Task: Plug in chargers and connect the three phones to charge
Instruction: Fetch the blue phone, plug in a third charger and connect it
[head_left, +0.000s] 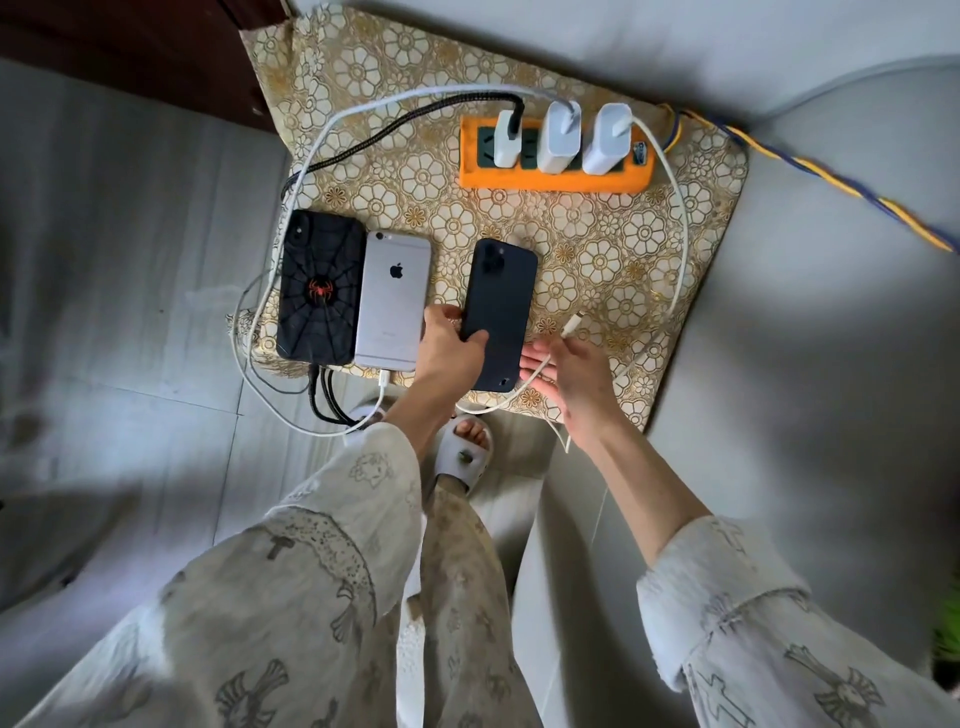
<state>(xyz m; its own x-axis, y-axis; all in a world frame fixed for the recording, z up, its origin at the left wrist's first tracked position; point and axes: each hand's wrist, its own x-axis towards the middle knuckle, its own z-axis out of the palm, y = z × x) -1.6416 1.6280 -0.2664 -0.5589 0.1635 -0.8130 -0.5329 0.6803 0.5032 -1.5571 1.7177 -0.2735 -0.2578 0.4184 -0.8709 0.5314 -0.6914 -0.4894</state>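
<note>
Three phones lie face down on a small table with a floral cloth (597, 260). A phone in a black spider-web case (319, 291) has a black cable in its near end. Beside it a silver phone (392, 301) has a white cable plugged in. My left hand (452, 343) grips the left edge of a dark blue phone (498, 312). My right hand (566, 369) holds a white cable, its free connector (575, 318) sticking up to the right of that phone. Three white chargers (558, 137) stand plugged into an orange power strip (550, 179).
The strip's yellow and blue braided cord (831, 182) runs off to the right. Cables loop over the table's left edge and hang near the floor. My sandalled foot (465, 452) stands just under the table's near edge. A dark wooden piece of furniture (130, 57) sits at the far left.
</note>
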